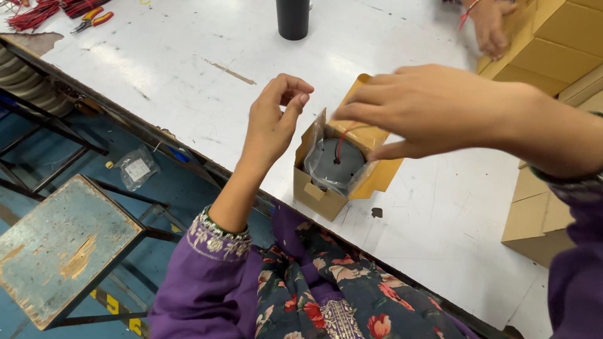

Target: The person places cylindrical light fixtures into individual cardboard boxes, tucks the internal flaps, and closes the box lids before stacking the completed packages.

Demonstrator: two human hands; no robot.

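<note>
A small open cardboard box [317, 194] sits at the near edge of the white table [188, 75]. Inside it lies a round grey part [335, 164] wrapped in a clear plastic bag, with a thin red wire coming out of its top. My right hand [418, 113] hovers over the box, its fingers on the plastic and the far flap. My left hand [273, 119] is raised just left of the box, thumb and fingers pinched together; whether it holds a bit of plastic is too small to tell.
A black cylinder [293, 17] stands at the back of the table. Stacked cardboard boxes [553, 56] fill the right side, where another person's hand [490, 28] rests. Red wires and pliers [91, 17] lie far left. A worn metal stool [59, 248] stands on the floor.
</note>
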